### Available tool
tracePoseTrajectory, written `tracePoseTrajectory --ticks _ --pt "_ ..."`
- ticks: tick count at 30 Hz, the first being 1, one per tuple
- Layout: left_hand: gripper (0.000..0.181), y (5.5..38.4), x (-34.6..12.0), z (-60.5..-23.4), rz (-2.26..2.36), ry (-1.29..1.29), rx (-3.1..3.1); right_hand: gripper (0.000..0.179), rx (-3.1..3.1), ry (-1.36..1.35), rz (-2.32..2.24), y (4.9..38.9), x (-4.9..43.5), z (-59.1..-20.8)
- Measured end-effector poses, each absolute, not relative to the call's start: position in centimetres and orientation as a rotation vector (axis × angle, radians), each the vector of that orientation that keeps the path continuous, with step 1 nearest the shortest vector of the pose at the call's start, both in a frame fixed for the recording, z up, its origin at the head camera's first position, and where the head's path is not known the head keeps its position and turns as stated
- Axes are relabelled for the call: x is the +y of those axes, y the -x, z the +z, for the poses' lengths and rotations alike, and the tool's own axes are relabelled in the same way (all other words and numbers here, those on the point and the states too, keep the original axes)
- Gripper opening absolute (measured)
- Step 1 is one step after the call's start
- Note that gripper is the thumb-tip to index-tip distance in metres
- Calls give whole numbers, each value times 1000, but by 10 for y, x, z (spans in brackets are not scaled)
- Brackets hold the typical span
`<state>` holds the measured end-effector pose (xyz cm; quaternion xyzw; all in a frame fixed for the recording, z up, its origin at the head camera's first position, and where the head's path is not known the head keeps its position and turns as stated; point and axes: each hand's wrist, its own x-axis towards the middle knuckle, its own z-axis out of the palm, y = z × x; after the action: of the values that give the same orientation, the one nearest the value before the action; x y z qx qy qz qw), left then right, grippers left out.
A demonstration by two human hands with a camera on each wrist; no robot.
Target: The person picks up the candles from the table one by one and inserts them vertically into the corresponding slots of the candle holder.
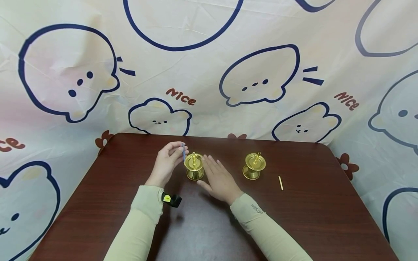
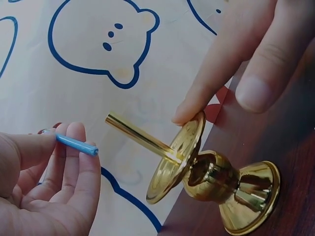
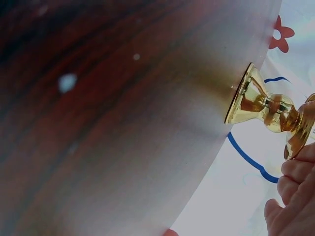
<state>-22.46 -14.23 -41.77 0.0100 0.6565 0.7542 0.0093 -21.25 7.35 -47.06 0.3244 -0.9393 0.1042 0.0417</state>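
My left hand [image 1: 168, 159] pinches a thin blue stick [image 2: 77, 144] between thumb and fingers, its end sticking out toward a shiny gold-coloured stand [image 1: 195, 166]. In the left wrist view this stand has a flared base, a round knob, a shallow dish and a thin upright tube [image 2: 140, 135] at the dish's middle. The blue stick is apart from the tube. On the other side, my right hand [image 1: 220, 177] has its fingers stretched out, the fingertips at the dish's rim. The right wrist view shows fingers [image 3: 295, 172] at the rim too.
A second gold-coloured stand [image 1: 253, 166] of the same shape is farther right on the dark brown table [image 1: 310, 217]. Beyond it lies a short pale yellow stick [image 1: 281, 183]. A cloth [image 1: 209, 72] printed with cartoon shapes hangs behind the table.
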Motion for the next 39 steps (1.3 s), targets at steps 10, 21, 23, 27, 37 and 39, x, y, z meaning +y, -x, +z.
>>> tracePoseTrajectory --ticks 10,21,23,27,37,39 --pt "32 227 -138 -414 2362 -42 2062 80 -2902 -985 298 211 74 -470" --pt "29 228 -131 -411 2421 -61 2093 80 -2883 -992 273 213 75 -472" --pt "31 229 -130 -411 2424 -65 2093 80 -2879 -994 274 213 75 -471" --pt "31 229 -129 -411 2444 -73 2077 80 -2887 -995 273 212 74 -470" --pt "31 232 -124 -405 2478 -50 2066 79 -2892 -985 288 212 73 -470" --pt "30 233 -124 -405 2482 -43 2069 79 -2889 -984 290 212 73 -470"
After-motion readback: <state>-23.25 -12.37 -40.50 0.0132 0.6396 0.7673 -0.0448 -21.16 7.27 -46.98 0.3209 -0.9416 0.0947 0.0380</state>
